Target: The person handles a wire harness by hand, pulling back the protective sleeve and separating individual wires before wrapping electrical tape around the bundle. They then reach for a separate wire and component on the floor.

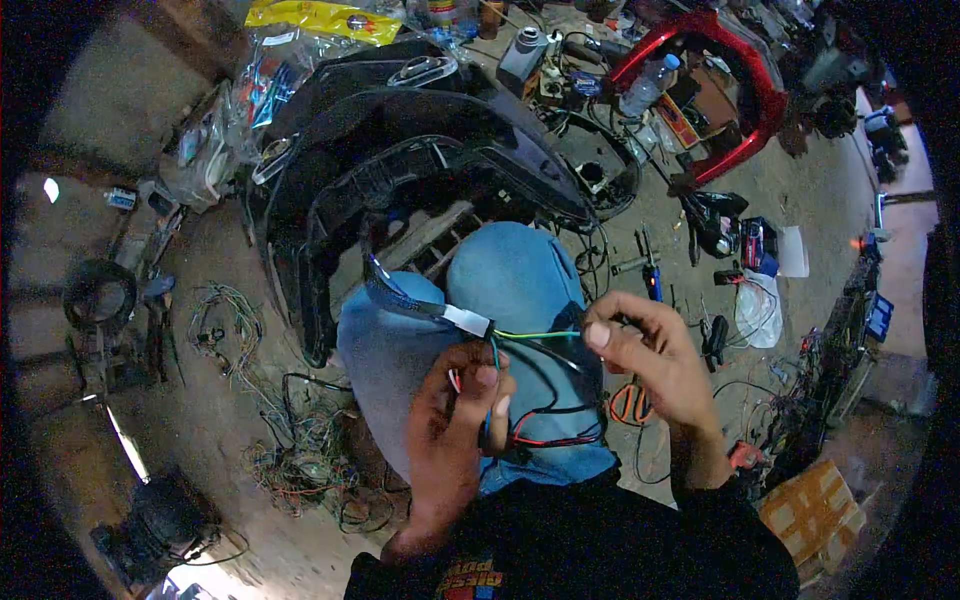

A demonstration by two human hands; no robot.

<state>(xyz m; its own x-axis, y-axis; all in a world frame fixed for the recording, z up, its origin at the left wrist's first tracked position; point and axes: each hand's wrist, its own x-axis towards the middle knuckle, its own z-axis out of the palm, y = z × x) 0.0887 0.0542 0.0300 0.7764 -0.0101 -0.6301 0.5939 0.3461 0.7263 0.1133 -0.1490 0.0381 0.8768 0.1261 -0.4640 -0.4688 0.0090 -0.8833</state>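
Note:
Over my knees lies a black-sleeved cable [392,291] with a white connector or wrap [467,320] at its end, and several thin wires fan out from it. My right hand [648,352] pinches the far end of a yellow-green wire [535,335], drawn out nearly straight to the right. Just below the white piece, my left hand [462,408] is closed around a teal wire [494,372]; a short red and white wire end shows at its fingers. Dark wires and a red wire [545,442] loop across my lap between the hands. The cable's upper end reaches the black motorcycle fairing [400,115].
A red curved body panel [770,100] and a plastic bottle [650,88] are at upper right. Tangled wires [310,465] lie on the floor at left. A screwdriver [652,275] and orange-black coil [630,404] lie to the right; a taped cardboard box [812,515] is lower right.

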